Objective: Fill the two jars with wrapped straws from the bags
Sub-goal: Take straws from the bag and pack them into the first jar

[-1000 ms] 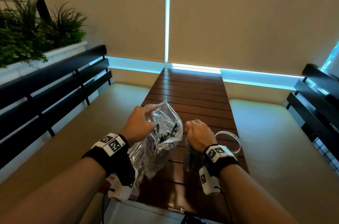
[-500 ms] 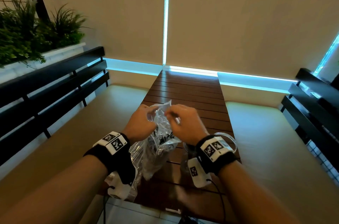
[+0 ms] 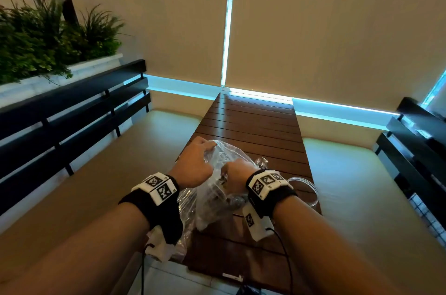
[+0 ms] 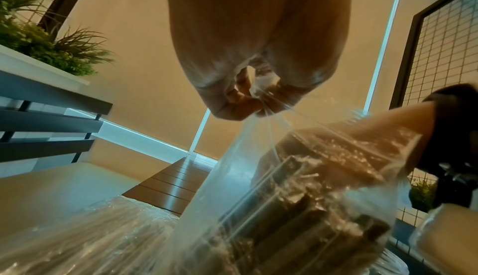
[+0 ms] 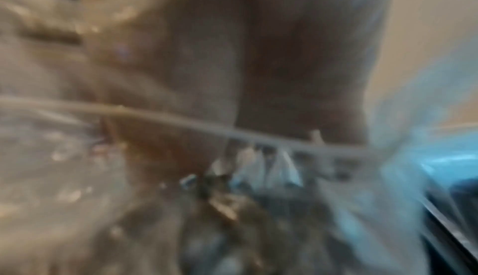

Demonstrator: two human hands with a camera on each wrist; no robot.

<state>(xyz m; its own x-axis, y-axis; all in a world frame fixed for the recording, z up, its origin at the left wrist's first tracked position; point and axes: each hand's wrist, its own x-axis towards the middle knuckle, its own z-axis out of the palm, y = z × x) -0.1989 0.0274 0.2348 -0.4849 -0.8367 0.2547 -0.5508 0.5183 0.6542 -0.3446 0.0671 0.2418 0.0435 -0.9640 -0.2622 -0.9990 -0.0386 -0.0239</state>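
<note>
A clear plastic bag (image 3: pixel 217 200) of dark wrapped straws (image 4: pixel 305 203) stands on the near part of the slatted wooden table (image 3: pixel 253 121). My left hand (image 3: pixel 208 146) pinches the bag's top edge and holds it up; the pinch shows in the left wrist view (image 4: pixel 254 105). My right hand (image 3: pixel 231 171) reaches down into the bag's mouth, its fingers hidden by plastic. The right wrist view is blurred and shows straw ends (image 5: pixel 261 169) just below the hand. A clear jar (image 3: pixel 306 189) stands right of my right wrist. A second jar is not visible.
Another clear bag (image 3: pixel 184 200) lies under my left wrist, also seen low in the left wrist view (image 4: pixel 77 238). Cushioned benches with black slatted backs (image 3: pixel 72 125) flank the narrow table. A planter (image 3: pixel 48 53) sits at the far left.
My right hand left the jar, rose to the bag's mouth, and now sits down inside the bag. My left hand keeps holding the bag's top edge.
</note>
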